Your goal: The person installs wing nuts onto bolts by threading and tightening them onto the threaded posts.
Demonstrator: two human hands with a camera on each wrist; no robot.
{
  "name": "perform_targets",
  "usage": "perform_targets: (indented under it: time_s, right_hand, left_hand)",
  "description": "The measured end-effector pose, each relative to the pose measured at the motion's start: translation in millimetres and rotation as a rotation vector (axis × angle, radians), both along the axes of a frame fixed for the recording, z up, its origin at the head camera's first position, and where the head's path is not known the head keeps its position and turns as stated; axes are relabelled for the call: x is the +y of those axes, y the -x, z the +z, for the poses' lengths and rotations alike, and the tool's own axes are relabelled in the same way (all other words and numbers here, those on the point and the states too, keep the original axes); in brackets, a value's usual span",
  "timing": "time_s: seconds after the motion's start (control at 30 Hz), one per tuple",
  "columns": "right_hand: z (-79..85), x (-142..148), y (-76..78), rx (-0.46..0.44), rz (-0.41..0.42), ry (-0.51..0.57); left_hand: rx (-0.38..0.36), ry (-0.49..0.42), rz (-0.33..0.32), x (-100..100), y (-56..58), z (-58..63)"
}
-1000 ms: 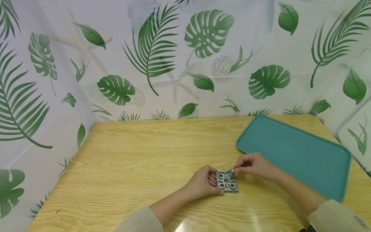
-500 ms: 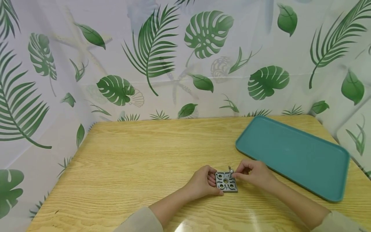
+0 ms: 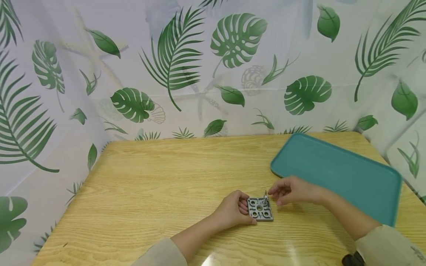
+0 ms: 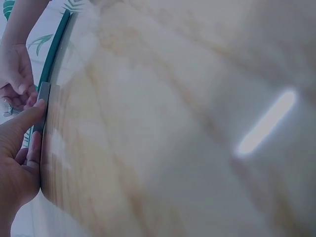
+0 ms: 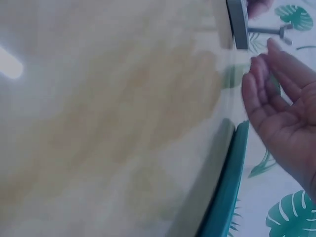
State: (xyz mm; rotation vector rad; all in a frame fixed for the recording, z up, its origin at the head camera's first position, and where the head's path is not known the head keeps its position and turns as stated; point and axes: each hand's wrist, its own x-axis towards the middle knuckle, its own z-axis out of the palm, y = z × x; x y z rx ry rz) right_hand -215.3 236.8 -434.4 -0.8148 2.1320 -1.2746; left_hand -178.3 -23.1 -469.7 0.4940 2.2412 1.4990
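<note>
My left hand (image 3: 229, 210) grips the left side of a square grey metal plate (image 3: 262, 209) with several round holes, thumb at the near edge. The plate lies on the wooden table (image 3: 159, 184). From its far right hole a thin metal pin (image 3: 265, 198) stands up, with a small crosspiece at the top. In the right wrist view the pin (image 5: 266, 31) juts from the plate (image 5: 239, 24). My right hand (image 3: 294, 190) is just right of the pin, fingers loosely bent, with nothing visible held. In the right wrist view, its fingertips are close to the crosspiece.
A teal tray (image 3: 339, 177) lies at an angle on the right of the table, behind my right forearm. A white cloth (image 3: 186, 122) printed with green leaves hangs behind the table and at its sides.
My right hand's fingers were at the pin; now they have loosened and moved slightly away from it. The crosspiece has turned. My left hand and the plate have stayed in place.
</note>
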Motion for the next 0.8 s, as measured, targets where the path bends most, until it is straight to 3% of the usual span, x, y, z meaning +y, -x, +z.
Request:
perform_targets:
  time_s: [0.2,0.4,0.6,0.8]
  right_hand:
    - [5.7,-7,15.6,-0.004,0.104,0.079]
    - [10.3,-17,18.5,0.016,0.124,0.041]
    - [10.3,-19,14.8,0.065,0.057,-0.015]
    - [6.9,-20,-2.5,0.146,-0.130,-0.069]
  left_hand:
    - [0.006,0.008,-0.012,-1,-1.0,1.1]
    - [0.011,0.013,-0.017,-2,-2.7,4.5]
    - [0.016,0.016,-0.019,-2,-2.6,4.3]
    - [0.021,0.006,-0.018,-1,-2.2,2.5]
